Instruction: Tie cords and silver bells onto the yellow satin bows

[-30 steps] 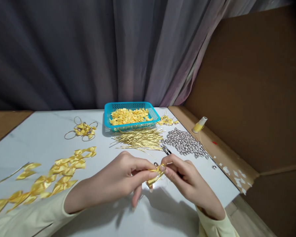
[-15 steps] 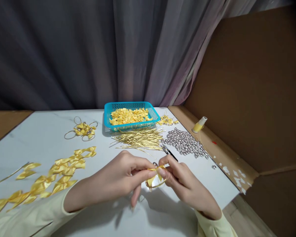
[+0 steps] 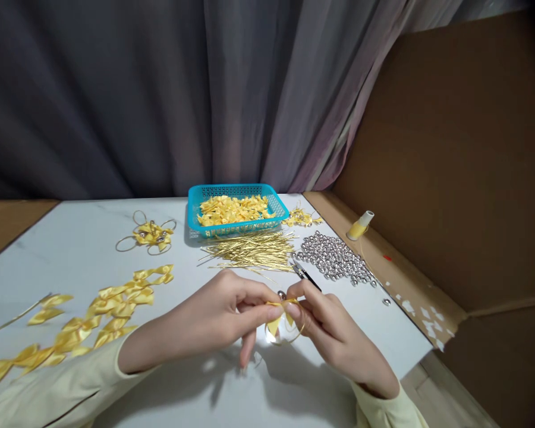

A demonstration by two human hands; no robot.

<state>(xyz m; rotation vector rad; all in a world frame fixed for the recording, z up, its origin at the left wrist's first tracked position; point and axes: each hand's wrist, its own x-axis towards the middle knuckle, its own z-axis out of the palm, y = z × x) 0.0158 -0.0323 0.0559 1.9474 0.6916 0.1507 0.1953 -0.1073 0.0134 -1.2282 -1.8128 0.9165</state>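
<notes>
Between my two hands is a yellow ribbon bow (image 3: 274, 326) with a thin gold cord loop (image 3: 289, 342) hanging under it. A shiny silver bead (image 3: 282, 294) sits at the top of the bow. My left hand (image 3: 232, 312) pinches the bow's left side between thumb and forefinger, its lower fingers hanging loosely. My right hand (image 3: 323, 324) is closed on the right side of the same bow, thumb against forefinger. The fingertips partly hide the bow's centre. Just beyond my right hand lies a pair of black-handled snips (image 3: 307, 275).
A blue basket (image 3: 193, 205) of yellow bows stands at the back. Before it lie gold cords (image 3: 254, 249) and, rightward, a heap of silver beads (image 3: 334, 255). Loose bows (image 3: 120, 300) and a looped bow piece (image 3: 154, 235) lie left. A thread spool (image 3: 360, 226) stands by the cardboard wall (image 3: 463, 160).
The gold cord loop under the bow hangs slightly lower and wider, and the bead shows a little more. Both hands keep nearly the same place and grip.
</notes>
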